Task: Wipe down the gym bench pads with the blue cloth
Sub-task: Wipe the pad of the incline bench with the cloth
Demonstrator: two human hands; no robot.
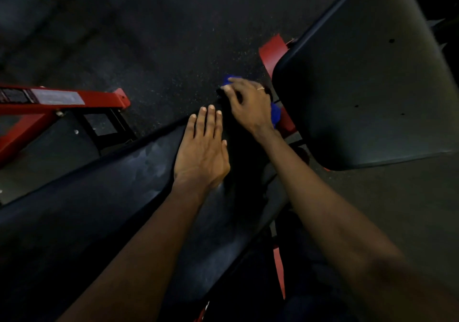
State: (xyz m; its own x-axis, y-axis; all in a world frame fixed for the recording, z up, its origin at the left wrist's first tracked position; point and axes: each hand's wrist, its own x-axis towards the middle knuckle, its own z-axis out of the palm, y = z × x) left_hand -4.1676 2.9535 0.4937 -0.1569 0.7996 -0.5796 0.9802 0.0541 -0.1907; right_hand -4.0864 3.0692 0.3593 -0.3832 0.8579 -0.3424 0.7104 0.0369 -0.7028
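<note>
My left hand (201,152) lies flat, fingers straight, bracing the long pad (111,185); my right hand (248,105) grips the blue cloth (275,116) at its end, so best press evenly, overlapping strokes.

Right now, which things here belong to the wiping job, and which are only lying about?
Job: blue cloth, gripped by the right hand; long bench pad, with the left hand flat on it; second pad beside it.
Lying about: red frame; speckled floor.
</note>
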